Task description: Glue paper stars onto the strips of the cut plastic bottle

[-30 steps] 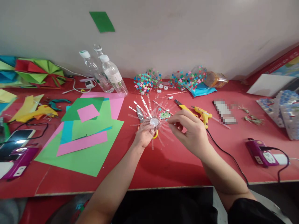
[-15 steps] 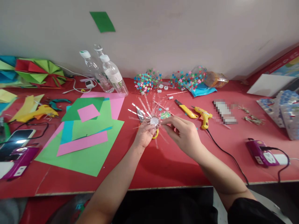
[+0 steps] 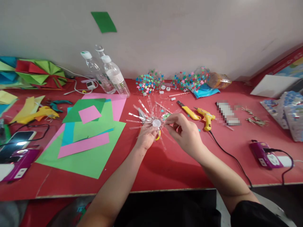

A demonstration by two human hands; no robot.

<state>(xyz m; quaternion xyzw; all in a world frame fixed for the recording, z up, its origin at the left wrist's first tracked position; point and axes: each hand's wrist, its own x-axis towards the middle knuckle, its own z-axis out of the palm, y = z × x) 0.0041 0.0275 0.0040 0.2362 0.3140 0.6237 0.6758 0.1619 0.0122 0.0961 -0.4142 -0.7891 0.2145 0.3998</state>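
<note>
A clear plastic bottle piece cut into strips (image 3: 156,123) spreads like a flower above the table, its round whitish centre facing up. My left hand (image 3: 147,135) is closed on it at the lower left of that centre. At the right, my right hand (image 3: 186,129) pinches one of the thin clear strips between thumb and fingertips. Beneath the strips lie scissors (image 3: 158,135), with a yellow handle loop showing and most of the rest covered. Some star confetti (image 3: 166,116) shows just behind my right fingers.
A yellow utility knife (image 3: 190,112) and a yellow glue gun (image 3: 206,119) with a black cord lie to the right. Coloured paper sheets (image 3: 101,164) cover the left. Plastic bottles (image 3: 115,75) and star-filled clear pieces (image 3: 148,83) stand along the wall. A purple power strip (image 3: 262,154) sits far right.
The strips have turned and tilted slightly in my left hand. My right hand has lifted a little, its fingers curled closer around a strip.
</note>
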